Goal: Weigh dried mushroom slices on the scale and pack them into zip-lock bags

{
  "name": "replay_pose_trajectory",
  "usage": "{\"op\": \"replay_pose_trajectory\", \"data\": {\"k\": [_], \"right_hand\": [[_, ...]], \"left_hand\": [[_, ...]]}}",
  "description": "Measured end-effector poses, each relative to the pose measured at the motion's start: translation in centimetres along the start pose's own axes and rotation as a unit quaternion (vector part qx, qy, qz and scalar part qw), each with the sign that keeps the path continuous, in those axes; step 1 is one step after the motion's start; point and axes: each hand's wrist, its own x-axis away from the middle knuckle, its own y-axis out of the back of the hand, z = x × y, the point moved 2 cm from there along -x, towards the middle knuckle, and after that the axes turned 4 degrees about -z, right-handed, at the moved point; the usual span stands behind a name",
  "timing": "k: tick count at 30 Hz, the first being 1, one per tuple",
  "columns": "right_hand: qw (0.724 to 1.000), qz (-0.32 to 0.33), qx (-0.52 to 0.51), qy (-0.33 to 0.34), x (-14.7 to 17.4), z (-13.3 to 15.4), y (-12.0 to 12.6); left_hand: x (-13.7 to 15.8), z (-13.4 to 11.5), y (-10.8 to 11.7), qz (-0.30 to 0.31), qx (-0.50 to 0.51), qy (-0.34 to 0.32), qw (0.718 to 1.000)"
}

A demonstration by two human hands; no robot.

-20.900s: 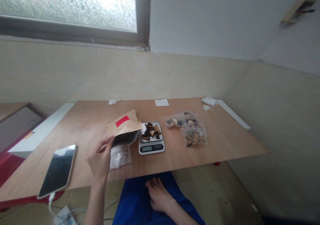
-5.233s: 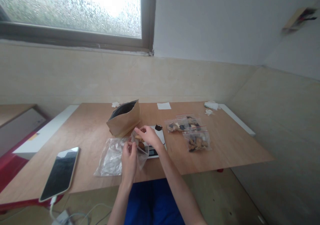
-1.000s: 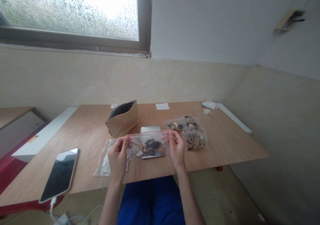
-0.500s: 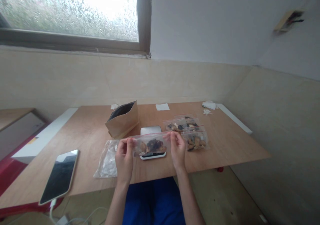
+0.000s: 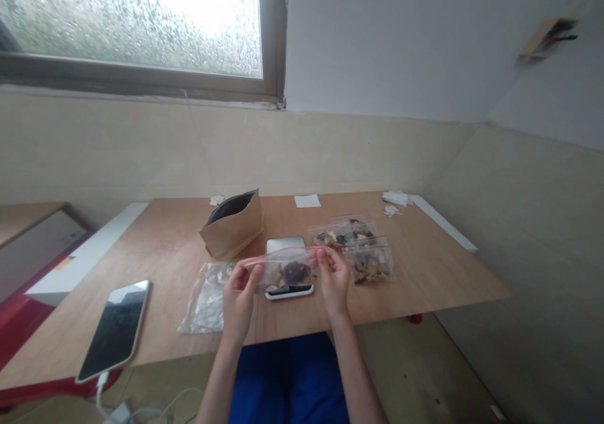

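A clear zip bag (image 5: 287, 270) with brown and dark dried pieces in it is stretched between my two hands. My left hand (image 5: 240, 295) pinches its left end. At the right end of the red zip strip, my right hand (image 5: 334, 279) grips with thumb and fingers. Beneath the bag stands a small white scale (image 5: 285, 243), partly hidden by it. To the right lie more filled zip bags (image 5: 370, 265), one of them close to my right hand. A crumpled clear plastic bag (image 5: 202, 301) is beside my left hand.
An open brown paper pouch (image 5: 234, 232) stands behind the left hand. A phone (image 5: 116, 329) with a white cable lies at the table's left front. White paper (image 5: 307, 201) and crumpled tissues (image 5: 395, 198) are along the back edge.
My left hand has shifted slightly right and turned, so the zip bag is less taut and bulges near its top. My right hand has hardly moved.
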Motion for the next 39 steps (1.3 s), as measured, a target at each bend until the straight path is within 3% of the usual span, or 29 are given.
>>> {"op": "replay_pose_trajectory", "data": {"k": [10,21,31,39], "right_hand": [[1.0,0.004,0.016,0.005,0.2,-0.1,-0.4],[1.0,0.025,0.017,0.006,0.0,-0.5,-0.3],[0.996,0.082,0.033,0.027,0.3,-0.2,-0.4],[0.989,0.145,-0.002,0.007,0.0,-0.8,0.0]], "left_hand": [[0.0,0.5,0.1,-0.036,-0.005,-0.016,0.999],[0.3,0.5,0.4,-0.038,0.008,0.013,0.999],[-0.2,0.7,0.4,-0.005,-0.056,-0.001,0.998],[-0.3,1.0,0.8,-0.031,-0.029,0.013,0.999]]}}
